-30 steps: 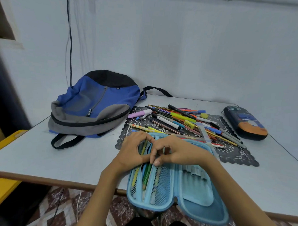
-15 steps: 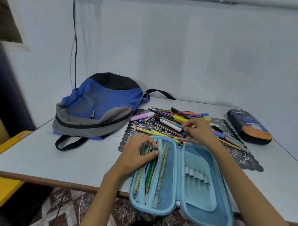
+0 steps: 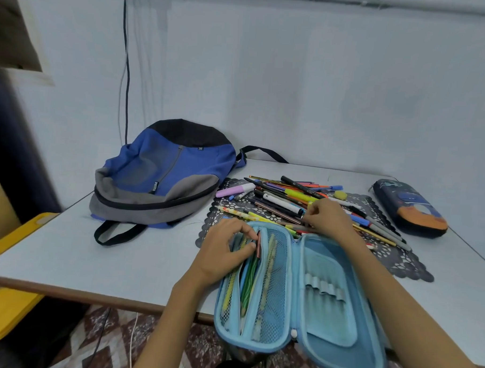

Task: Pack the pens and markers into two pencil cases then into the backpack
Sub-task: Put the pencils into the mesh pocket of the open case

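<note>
Left grip rests on the upper left corner of the open blue pencil case, its thumb and forefinger pinching a dark reddish pencil that stands partly inside the left half. Right grip lies farther back, on the near edge of the pile of pens and markers. Its fingers are curled down among them, but whether they actually hold one I cannot tell, since the fingertips are blurred against the pile.

The open case lies flat with its near end hanging over the front edge of the counter. Its left half holds a yellow pencil and green pencils beside a mesh pocket; its right half shows a row of elastic loops.

The pile sits on a dark lacy mat just behind the case. A pink highlighter lies at the pile's left edge and a yellow highlighter lies farther in.

A second, closed pencil case, dark with an orange end, lies to the right of the mat near the wall. The blue, grey and black backpack lies on the counter to the left of the mat, with one strap trailing toward the front.
</note>
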The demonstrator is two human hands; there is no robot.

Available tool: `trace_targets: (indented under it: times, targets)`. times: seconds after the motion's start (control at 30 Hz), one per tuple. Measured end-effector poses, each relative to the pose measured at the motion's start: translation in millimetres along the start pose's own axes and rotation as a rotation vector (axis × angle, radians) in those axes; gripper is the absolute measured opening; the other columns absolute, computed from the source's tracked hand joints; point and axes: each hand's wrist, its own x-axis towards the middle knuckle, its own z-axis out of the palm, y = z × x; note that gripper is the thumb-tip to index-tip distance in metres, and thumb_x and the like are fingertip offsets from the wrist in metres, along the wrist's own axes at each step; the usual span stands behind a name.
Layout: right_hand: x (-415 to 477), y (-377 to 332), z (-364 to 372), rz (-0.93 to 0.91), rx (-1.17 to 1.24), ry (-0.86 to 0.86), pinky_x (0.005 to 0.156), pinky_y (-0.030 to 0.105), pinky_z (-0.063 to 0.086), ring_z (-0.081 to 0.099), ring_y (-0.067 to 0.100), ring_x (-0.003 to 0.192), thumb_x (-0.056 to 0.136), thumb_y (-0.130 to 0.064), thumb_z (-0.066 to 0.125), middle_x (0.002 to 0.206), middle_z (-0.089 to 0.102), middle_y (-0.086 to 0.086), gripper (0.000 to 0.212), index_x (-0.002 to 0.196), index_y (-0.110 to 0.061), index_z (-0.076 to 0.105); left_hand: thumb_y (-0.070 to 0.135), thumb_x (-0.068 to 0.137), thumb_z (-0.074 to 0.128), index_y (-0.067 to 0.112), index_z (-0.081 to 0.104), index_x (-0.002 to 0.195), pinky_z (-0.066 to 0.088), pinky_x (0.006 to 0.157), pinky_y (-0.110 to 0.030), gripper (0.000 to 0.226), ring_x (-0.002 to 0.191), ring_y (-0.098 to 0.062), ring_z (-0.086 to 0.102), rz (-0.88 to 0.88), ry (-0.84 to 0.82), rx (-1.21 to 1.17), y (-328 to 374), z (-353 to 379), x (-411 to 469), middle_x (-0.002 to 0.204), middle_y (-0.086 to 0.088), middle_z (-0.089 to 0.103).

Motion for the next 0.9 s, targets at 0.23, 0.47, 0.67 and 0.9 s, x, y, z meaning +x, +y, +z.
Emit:
trace_targets:
  times: [0.23,0.47,0.67,0.9]
  targets:
    - [-19.9,-24.8,-33.9,-0.053,0.76,0.215,0.061,0.03,0.056,0.066,0.023,0.071,0.084,-0.004,0.068,0.079,0.07,0.011,0.004,0.084,-0.008,0.068,0.019,0.08,0.063,0.021,0.067,0.087,0.044,0.086,-0.027,0.009,0.096,-0.011,0.057,-0.016,0.015,-0.001,-1.9,0.1,0.6,0.097,0.014,0.063]
    - [-40.9,-83.4,-62.5,-0.365,1.11,0.358,0.057,0.024,0.054,0.062,0.014,0.066,0.093,-0.004,0.059,0.083,0.065,0.01,0.015,0.106,-0.005,0.067,0.017,0.079,0.062,0.028,0.066,0.085,0.045,0.084,-0.029,0.013,0.094,-0.011,0.057,-0.046,0.03,-0.024,-0.5,0.1,-0.6,0.095,0.015,0.063]
    - [-44.0,-110.7,-32.6,-0.462,0.931,0.092,0.062,0.036,0.059,0.064,0.024,0.067,0.093,-0.002,0.058,0.083,0.065,0.013,0.017,0.099,-0.013,0.069,0.016,0.079,0.062,0.036,0.06,0.08,0.047,0.082,-0.035,0.019,0.091,-0.01,0.056,-0.064,0.042,-0.033,0.9,0.5,-0.5,0.093,0.02,0.061]
    - [-31.6,-112.6,-5.7,-0.397,0.747,-0.072,0.054,0.028,0.054,0.058,0.019,0.056,0.092,-0.004,0.06,0.069,0.064,0.005,0.015,0.101,-0.008,0.071,0.015,0.079,0.061,0.039,0.06,0.08,0.046,0.084,-0.033,0.024,0.092,-0.011,0.057,-0.042,0.047,-0.021,0.2,0.5,0.2,0.092,0.018,0.062]
